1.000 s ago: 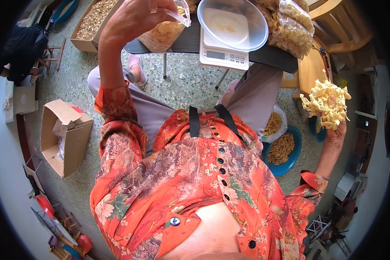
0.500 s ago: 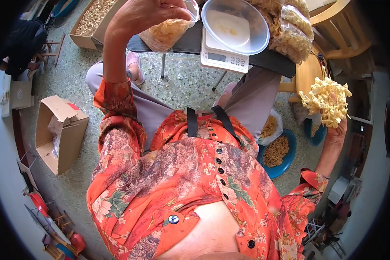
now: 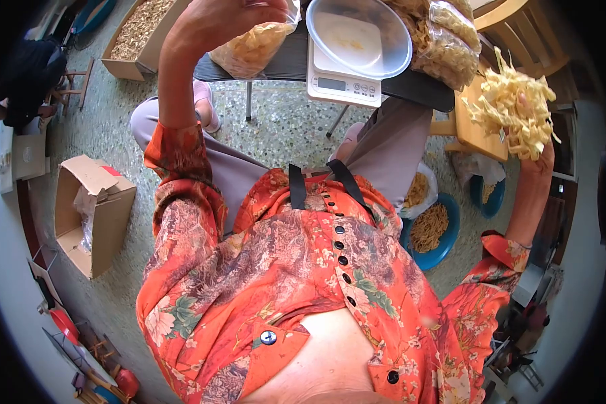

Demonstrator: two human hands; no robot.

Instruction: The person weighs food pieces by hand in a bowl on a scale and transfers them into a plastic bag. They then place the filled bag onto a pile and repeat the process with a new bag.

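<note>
At the top, my left hand (image 3: 225, 20) is closed at the mouth of a clear plastic bag (image 3: 252, 50) that holds yellowish dried pieces and stands on a dark bench (image 3: 417, 91). Out to the right, my right hand (image 3: 540, 161) grips a big loose bunch of pale yellow dried strips (image 3: 512, 111), raised in the air. Between the hands, a white digital scale (image 3: 343, 89) rests on the bench. On it sits a translucent plastic bowl (image 3: 396, 40) with a few small bits at its bottom.
Packed bags of dried strips (image 3: 444, 50) lie right of the bowl, beside a wooden chair (image 3: 525, 34). Blue basins (image 3: 444, 252) stand on the floor at my right. A cardboard box (image 3: 108, 229) is at left; another person (image 3: 30, 77) sits far left.
My right hand has risen and moved outward to the right with the bunch of strips. My left hand stays at the bag. The view has shifted slightly.
</note>
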